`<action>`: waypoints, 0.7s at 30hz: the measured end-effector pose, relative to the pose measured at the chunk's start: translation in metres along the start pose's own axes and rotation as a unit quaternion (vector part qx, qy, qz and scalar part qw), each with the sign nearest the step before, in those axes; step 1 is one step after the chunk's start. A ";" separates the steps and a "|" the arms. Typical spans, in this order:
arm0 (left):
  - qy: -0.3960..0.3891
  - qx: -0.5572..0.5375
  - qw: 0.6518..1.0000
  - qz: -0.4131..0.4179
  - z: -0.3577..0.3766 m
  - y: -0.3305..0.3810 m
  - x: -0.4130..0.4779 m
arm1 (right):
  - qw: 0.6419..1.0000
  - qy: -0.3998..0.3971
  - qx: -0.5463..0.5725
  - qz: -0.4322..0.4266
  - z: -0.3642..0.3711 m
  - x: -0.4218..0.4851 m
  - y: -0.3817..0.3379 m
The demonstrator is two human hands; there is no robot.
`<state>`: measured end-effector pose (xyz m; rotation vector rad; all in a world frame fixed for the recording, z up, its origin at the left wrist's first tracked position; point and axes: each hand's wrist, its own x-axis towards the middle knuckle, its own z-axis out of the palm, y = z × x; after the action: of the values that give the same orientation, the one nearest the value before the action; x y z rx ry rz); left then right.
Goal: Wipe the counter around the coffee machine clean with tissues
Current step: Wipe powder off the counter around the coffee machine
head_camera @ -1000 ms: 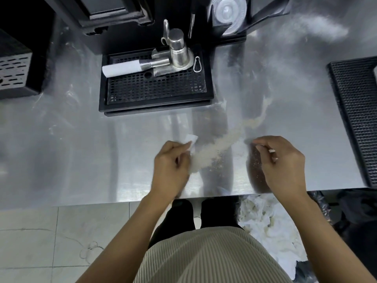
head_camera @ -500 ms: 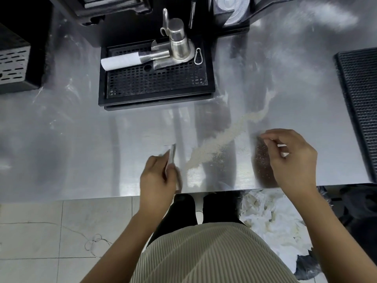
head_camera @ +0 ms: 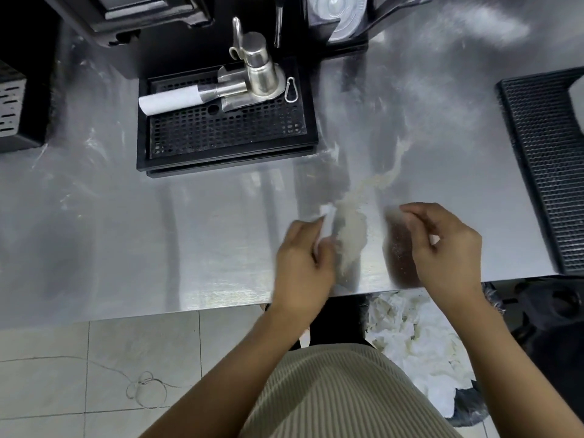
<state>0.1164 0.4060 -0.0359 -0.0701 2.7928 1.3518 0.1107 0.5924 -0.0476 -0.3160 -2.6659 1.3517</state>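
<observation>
one crumpled white tissue in left fingers beside powdery streak; right fingers' hold unclear

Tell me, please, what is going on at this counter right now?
A person is wiping the steel counter in front of the coffee machine's drip tray. Their left hand grips a white tissue at the edge of a pale powdery spill, which runs in a streak toward the counter's front edge. The right hand is just right of the spill with curled fingers; whether it holds anything is unclear. Crumpled used tissues lie in a bag below the counter edge.
</observation>
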 end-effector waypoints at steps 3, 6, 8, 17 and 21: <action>0.041 0.054 0.997 -0.021 -0.036 -0.015 0.001 | 1.000 0.012 -0.023 -0.003 -0.003 -0.001 0.008; 0.048 0.104 0.992 -0.057 -0.048 -0.036 0.009 | 1.000 0.019 -0.010 0.009 -0.006 0.000 0.010; 0.049 0.113 0.990 -0.066 -0.040 -0.045 0.017 | 1.000 0.025 -0.003 0.008 -0.008 0.000 0.009; -0.018 0.023 0.999 0.030 0.032 -0.009 0.051 | 0.999 0.044 0.000 0.020 -0.014 -0.005 0.013; -0.115 0.011 0.990 0.078 0.043 0.003 0.057 | 0.999 0.037 0.009 0.031 -0.016 -0.010 0.011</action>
<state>0.0601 0.4408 -0.0632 0.2924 2.6647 1.2672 0.1249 0.6094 -0.0475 -0.4424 -2.6036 1.3519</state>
